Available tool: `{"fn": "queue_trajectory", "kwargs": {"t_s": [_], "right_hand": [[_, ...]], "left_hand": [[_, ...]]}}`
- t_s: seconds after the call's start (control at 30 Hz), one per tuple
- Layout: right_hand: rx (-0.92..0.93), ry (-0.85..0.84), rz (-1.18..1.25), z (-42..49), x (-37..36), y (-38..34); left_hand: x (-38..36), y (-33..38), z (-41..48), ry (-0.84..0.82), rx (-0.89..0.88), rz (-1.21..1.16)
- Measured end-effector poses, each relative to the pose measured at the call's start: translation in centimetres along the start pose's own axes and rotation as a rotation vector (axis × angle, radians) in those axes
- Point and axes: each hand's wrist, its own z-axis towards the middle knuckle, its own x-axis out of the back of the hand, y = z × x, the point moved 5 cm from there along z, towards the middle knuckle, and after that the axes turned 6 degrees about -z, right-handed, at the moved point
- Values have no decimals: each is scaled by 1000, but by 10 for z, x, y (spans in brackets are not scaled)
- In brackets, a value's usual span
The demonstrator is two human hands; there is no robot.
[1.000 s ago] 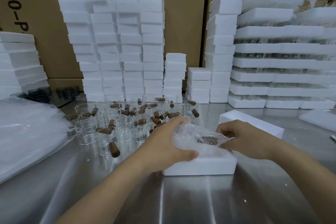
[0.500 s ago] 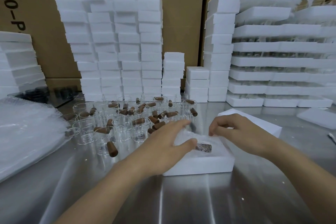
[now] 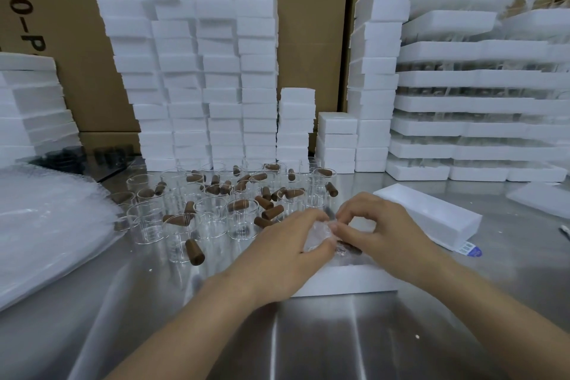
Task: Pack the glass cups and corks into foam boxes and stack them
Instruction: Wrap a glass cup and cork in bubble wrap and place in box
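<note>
An open white foam box (image 3: 345,282) lies on the steel table in front of me. Both hands rest over it, pressing a bubble-wrapped bundle (image 3: 316,237) with a brown cork (image 3: 350,248) into it. My left hand (image 3: 283,259) covers the bundle's left side. My right hand (image 3: 379,228) pinches the wrap at the top with thumb and forefinger. Behind the hands stand several clear glass cups (image 3: 212,219) with loose brown corks (image 3: 195,252) among them. A foam lid (image 3: 428,217) lies to the right of the box.
Tall stacks of foam boxes (image 3: 200,77) line the back against cardboard cartons. Foam trays (image 3: 481,102) with glassware are stacked at the right. A pile of bubble wrap (image 3: 46,225) lies at the left. A small label (image 3: 470,251) sits by the lid.
The wrapped bundle has gone down from above the box into it. Both hands have come closer together over it, and the right hand's fingers now pinch the wrap.
</note>
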Motion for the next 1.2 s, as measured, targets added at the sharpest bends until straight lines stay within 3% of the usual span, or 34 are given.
{"fn": "queue_trajectory", "kwargs": {"t_s": [0.2, 0.3, 0.47, 0.67, 1.1, 1.2], "right_hand": [[41, -35, 93, -3, -8, -7], [51, -141, 132, -4, -11, -10], [91, -190, 31, -5, -14, -9], [6, -306, -25, -4, -2, 6], [-40, -277, -49, -4, -7, 9], [-30, -296, -22, -4, -7, 10]], "left_hand": [[-1, 2, -1, 57, 6, -11], [-1, 4, 0, 73, 14, -87], [10, 3, 0, -49, 69, -244], [47, -3, -5, -66, 119, 10], [54, -4, -7, 49, 266, -244], [62, -6, -5, 108, 305, -405]]}}
